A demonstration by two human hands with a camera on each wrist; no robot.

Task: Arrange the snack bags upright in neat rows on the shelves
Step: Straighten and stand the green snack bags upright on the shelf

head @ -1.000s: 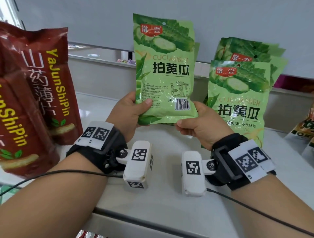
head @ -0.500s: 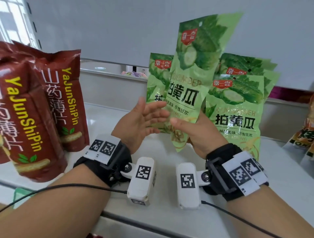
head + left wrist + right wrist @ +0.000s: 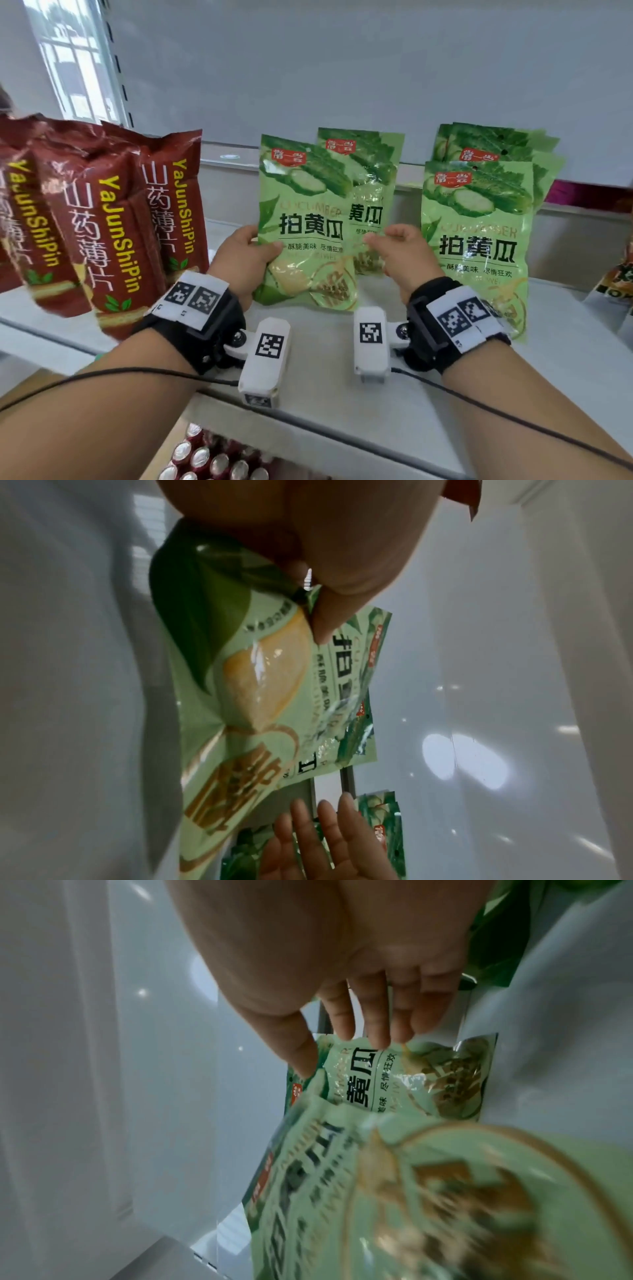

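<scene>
A green cucumber snack bag [image 3: 308,219] stands upright on the white shelf [image 3: 325,363], front face toward me. My left hand [image 3: 263,248] grips its left edge, thumb on the front; the left wrist view shows the thumb pinching the bag [image 3: 246,696]. My right hand [image 3: 380,240] hovers by the bag's right edge with relaxed fingers and holds nothing. In the right wrist view its fingers [image 3: 377,1026] point at a second green bag [image 3: 394,1074] standing just behind. That second bag [image 3: 370,192] peeks out behind the first.
Several tall red-brown bags [image 3: 113,240] stand at the left. A row of green bags [image 3: 479,240] stands at the right, with other packets [image 3: 613,284] at the far right edge. Cans [image 3: 212,459] sit on the shelf below.
The bag was held up back side toward me in both hands, then turned round. It now stands on the shelf in my left hand, and my right hand has let go.
</scene>
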